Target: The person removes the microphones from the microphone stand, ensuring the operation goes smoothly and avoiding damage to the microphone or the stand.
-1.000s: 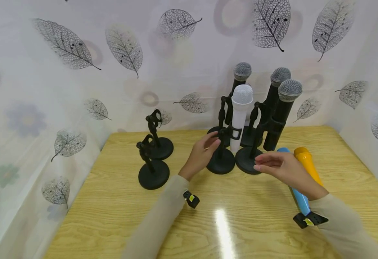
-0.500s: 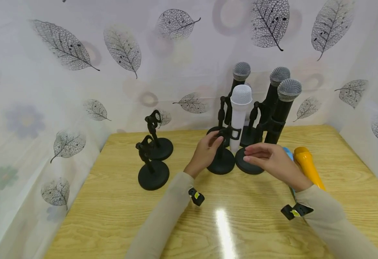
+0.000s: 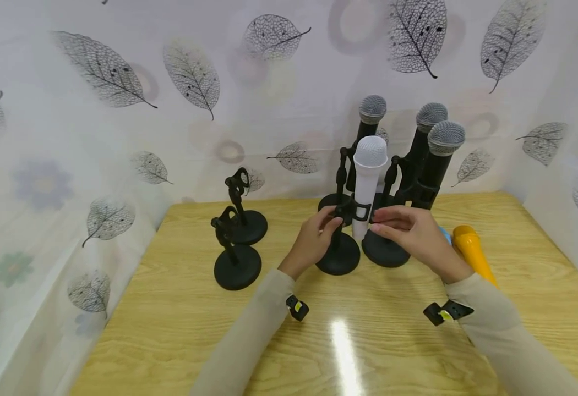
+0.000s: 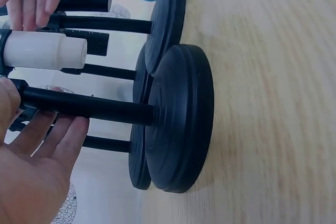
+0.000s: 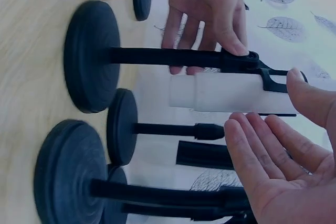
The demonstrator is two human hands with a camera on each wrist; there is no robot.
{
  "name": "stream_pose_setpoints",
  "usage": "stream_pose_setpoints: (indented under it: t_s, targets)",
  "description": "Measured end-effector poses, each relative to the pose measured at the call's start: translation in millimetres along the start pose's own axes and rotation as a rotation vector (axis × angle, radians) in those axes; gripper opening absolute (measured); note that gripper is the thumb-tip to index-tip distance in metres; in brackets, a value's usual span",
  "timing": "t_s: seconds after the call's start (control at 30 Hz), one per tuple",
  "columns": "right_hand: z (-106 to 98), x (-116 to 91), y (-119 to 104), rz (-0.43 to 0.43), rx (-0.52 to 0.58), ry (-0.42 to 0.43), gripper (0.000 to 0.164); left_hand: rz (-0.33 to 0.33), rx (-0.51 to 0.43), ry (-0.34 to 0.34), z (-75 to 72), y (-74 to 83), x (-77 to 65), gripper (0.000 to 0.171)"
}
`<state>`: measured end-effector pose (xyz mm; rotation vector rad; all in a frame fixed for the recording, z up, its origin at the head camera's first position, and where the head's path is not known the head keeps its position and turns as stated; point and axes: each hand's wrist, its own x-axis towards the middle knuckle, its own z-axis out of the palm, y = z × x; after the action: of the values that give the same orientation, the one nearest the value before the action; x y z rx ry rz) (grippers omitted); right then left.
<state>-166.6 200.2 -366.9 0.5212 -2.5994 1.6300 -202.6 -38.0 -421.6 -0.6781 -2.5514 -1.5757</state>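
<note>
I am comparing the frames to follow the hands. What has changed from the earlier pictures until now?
The right hand moved left and away from the person, from near the blue microphone to beside the white microphone, fingers straight. The left hand crept forward; its thumb now rests at the clip on the stand. The microphones, the empty stands and the orange microphone stayed in place.

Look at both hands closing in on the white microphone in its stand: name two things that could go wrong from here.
1. The white microphone sits in a clip on a slim stand, with the left hand at the clip and the right hand reaching in; a sideways pull might tip it.
2. Three black microphones on stands crowd close behind; the right hand could knock them over.
</note>
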Motion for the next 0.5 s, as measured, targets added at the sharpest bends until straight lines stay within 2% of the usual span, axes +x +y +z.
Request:
stream_pose_setpoints:
  t_s: [0.2, 0.5]
  targets:
    - [0, 3, -13, -0.045, -0.023, 0.024, 0.039, 0.030, 0.006, -0.019, -2.6, 2.8, -11.3, 0.036]
    - [4, 6, -30, -0.059, -0.030, 0.026, 0.043, 0.023, 0.004, -0.033, -6.8, 6.5, -27.7, 0.036]
